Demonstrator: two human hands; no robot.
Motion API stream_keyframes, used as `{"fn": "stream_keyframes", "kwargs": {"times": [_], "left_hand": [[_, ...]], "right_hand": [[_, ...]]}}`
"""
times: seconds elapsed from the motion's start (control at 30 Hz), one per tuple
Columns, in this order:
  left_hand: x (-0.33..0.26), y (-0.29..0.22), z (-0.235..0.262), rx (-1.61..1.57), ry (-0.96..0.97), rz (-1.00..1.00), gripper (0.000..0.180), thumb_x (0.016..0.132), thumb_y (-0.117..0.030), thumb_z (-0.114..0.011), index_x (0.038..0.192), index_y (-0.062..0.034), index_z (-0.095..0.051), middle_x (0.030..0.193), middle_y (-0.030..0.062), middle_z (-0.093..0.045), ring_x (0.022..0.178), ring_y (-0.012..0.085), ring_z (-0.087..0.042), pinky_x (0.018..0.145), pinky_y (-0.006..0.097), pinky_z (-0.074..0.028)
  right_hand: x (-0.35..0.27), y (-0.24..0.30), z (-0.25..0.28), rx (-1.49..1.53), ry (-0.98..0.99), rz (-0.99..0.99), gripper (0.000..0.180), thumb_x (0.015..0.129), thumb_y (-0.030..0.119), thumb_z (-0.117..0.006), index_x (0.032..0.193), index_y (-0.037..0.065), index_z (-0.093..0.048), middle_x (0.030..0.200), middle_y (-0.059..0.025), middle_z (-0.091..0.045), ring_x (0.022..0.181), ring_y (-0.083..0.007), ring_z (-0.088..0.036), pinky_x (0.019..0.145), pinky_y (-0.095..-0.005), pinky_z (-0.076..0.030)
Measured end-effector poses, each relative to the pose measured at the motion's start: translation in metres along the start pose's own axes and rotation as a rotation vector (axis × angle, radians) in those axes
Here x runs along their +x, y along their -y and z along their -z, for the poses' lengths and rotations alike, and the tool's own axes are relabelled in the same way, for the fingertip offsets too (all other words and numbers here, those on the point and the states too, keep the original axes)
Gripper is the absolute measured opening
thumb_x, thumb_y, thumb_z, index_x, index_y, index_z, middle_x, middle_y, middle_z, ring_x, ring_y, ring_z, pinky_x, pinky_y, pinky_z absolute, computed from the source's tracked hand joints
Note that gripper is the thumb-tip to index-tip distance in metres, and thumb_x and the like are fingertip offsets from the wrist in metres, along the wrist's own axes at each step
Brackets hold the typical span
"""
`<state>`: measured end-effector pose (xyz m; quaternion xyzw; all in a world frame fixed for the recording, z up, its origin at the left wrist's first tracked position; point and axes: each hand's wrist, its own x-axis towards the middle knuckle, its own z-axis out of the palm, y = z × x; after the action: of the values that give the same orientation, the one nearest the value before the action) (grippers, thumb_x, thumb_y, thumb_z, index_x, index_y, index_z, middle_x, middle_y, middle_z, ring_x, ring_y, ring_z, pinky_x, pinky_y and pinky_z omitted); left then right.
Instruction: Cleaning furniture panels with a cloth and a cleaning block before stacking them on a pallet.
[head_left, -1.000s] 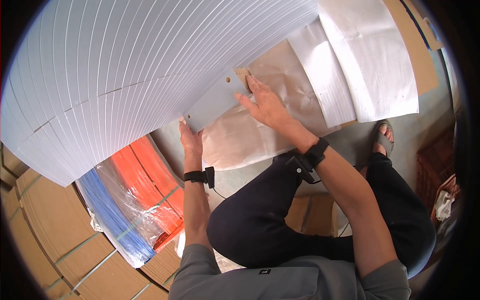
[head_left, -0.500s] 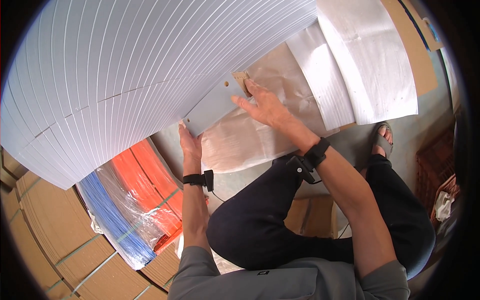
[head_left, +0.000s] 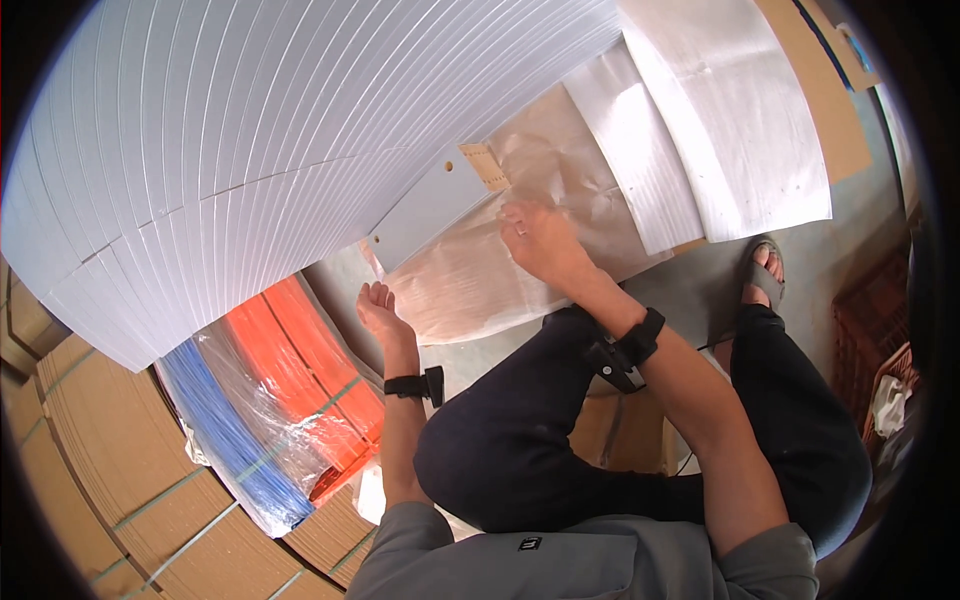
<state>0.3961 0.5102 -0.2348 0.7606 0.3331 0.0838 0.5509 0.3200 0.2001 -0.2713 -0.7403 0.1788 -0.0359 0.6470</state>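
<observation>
curling half-open near the grey panel (head_left: 425, 212), left hand (head_left: 384, 312) and right hand (head_left: 542, 243) both look empty.

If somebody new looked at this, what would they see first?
Probably the huge stack of pale sheets filling the upper left. Next, the bright orange bundle below it, beside a blue bundle. Then the left hand and right hand, mid-picture, near a grey panel with two holes.

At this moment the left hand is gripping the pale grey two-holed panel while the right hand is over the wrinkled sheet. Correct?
Not quite: the head view shows the left hand gripping nothing, just off the near end of the pale grey two-holed panel. The right hand is over the wrinkled sheet, as stated.
</observation>
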Motion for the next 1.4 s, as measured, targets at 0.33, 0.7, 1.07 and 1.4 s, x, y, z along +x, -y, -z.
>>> {"fn": "stream_keyframes", "kwargs": {"times": [0.33,0.7,1.07,1.4], "left_hand": [[-0.059,0.007,-0.048,0.733,0.665,-0.742,0.029,0.102,-0.018,-0.052,0.122,-0.0027,-0.067,0.116,0.0104,-0.069,0.108,0.0207,-0.062,0.095,0.031,-0.047],[-0.056,-0.004,-0.06,0.769,0.668,-0.57,0.029,0.1,-0.014,-0.053,0.123,-0.0036,-0.067,0.121,0.0104,-0.069,0.109,0.0177,-0.062,0.094,0.029,-0.047],[-0.021,-0.006,-0.003,0.444,0.195,-0.56,0.041,0.103,-0.021,-0.047,0.139,-0.0015,-0.052,0.138,0.0187,-0.057,0.131,0.0281,-0.052,0.11,0.037,-0.038],[0.025,-0.021,-0.03,-0.051,0.621,0.193,0.082,0.105,-0.06,-0.021,0.159,0.0005,-0.014,0.167,0.0164,-0.016,0.152,0.0388,-0.016,0.124,0.049,-0.014]], "right_hand": [[0.039,-0.01,-0.024,-0.145,0.174,0.136,0.021,0.094,0.009,-0.051,0.085,-0.006,-0.063,0.094,-0.0296,-0.066,0.086,-0.0457,-0.064,0.078,-0.0512,-0.052],[0.046,-0.011,-0.013,-0.215,0.215,0.186,0.023,0.092,0.015,-0.052,0.086,-0.002,-0.067,0.08,-0.0275,-0.066,0.077,-0.0461,-0.065,0.073,-0.0511,-0.054],[0.03,0.011,0.025,0.079,-0.099,0.078,0.032,0.099,0.024,-0.054,0.116,0.0,-0.065,0.106,-0.0264,-0.067,0.091,-0.0423,-0.065,0.082,-0.0466,-0.052],[0.03,0.004,-0.004,-0.018,0.047,0.125,0.068,0.106,0.041,-0.043,0.146,-0.013,-0.035,0.146,-0.0324,-0.045,0.135,-0.0446,-0.042,0.115,-0.0443,-0.033]]}}
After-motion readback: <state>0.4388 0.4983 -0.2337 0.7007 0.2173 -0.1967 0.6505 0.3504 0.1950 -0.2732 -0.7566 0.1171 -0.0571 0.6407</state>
